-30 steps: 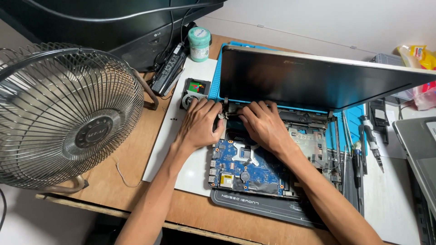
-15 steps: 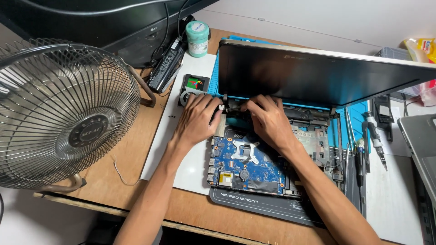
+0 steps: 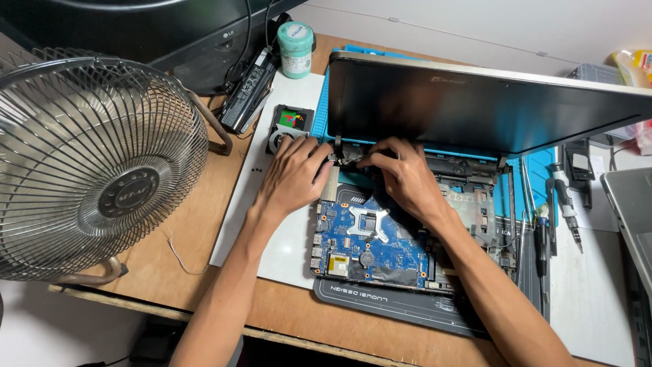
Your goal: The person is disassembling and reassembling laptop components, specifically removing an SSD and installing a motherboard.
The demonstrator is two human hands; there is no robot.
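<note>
An opened laptop lies on a dark work mat (image 3: pixel 407 306), its blue motherboard (image 3: pixel 370 238) bare and its dark screen lid (image 3: pixel 475 102) raised at the back. My left hand (image 3: pixel 293 175) rests at the base's back left corner, fingertips at the left hinge (image 3: pixel 343 155). My right hand (image 3: pixel 404 178) reaches across the board, its fingers pinching at the same hinge area. What the fingers grip is hidden between the hands. A small cooling fan module (image 3: pixel 288 128) with a coloured sticker lies just left of my left hand.
A big metal table fan (image 3: pixel 95 170) fills the left side. A black power brick (image 3: pixel 248 92) and a green-lidded jar (image 3: pixel 296 49) stand at the back. Screwdrivers and tweezers (image 3: pixel 564 204) lie right of the laptop, beside a grey laptop edge (image 3: pixel 631 211).
Both hands have stayed at the left hinge, with the fingers drawing closer together there. The camera has shifted slightly; the laptop has not moved.
</note>
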